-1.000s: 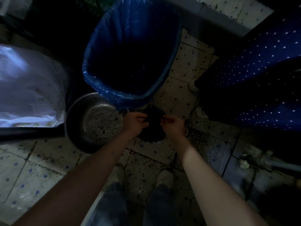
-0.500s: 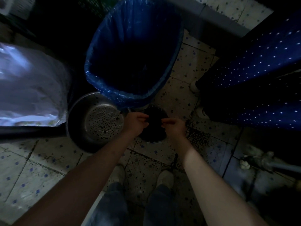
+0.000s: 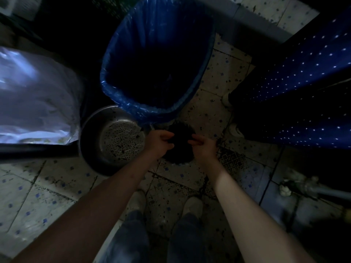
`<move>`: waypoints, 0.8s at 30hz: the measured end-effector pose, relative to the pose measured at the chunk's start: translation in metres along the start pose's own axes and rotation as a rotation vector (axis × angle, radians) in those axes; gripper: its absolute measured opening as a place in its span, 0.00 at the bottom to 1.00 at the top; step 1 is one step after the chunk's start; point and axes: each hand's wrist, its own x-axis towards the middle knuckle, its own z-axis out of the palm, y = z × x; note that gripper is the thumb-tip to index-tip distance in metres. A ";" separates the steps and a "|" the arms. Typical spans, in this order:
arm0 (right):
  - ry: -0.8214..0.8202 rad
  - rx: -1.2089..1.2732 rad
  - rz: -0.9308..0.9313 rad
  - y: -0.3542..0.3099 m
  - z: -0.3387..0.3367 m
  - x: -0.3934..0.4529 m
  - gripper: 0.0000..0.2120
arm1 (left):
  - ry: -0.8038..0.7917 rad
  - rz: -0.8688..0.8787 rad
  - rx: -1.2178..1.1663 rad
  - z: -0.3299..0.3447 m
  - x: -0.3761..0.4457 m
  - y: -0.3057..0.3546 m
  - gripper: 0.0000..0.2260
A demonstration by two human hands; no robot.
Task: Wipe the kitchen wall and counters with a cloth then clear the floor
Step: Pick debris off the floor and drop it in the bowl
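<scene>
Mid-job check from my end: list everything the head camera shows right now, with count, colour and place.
Bin: one, lined with a blue bag, top centre on the floor.
Metal colander: one, silver, perforated, left of the hands beside the bin.
Dark clump: one, black, between both hands; what it is I cannot tell.
Plastic bag: one, whitish, far left.
Dotted fabric: dark blue with white dots, right.
Pipe: one, grey, lower right.
Floor tiles: pale with blue specks, dirty.
Shoes: two, pale, bottom centre.
Left hand: grips the clump.
Right hand: grips the clump.
</scene>
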 end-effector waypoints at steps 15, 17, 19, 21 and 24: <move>-0.234 -0.422 -0.192 -0.010 -0.059 -0.048 0.29 | -0.039 -0.007 -0.013 -0.023 -0.069 0.020 0.20; -0.262 -0.491 -0.226 -0.017 -0.073 -0.066 0.30 | -0.042 -0.044 -0.041 -0.028 -0.090 0.024 0.20; -0.274 -0.556 -0.251 -0.024 -0.086 -0.090 0.29 | -0.038 -0.079 -0.038 -0.032 -0.115 0.024 0.19; -0.295 -0.608 -0.242 -0.026 -0.097 -0.114 0.30 | -0.022 -0.089 -0.042 -0.036 -0.142 0.022 0.19; -0.339 -0.693 -0.254 -0.021 -0.108 -0.148 0.35 | -0.019 -0.093 -0.031 -0.039 -0.181 0.022 0.20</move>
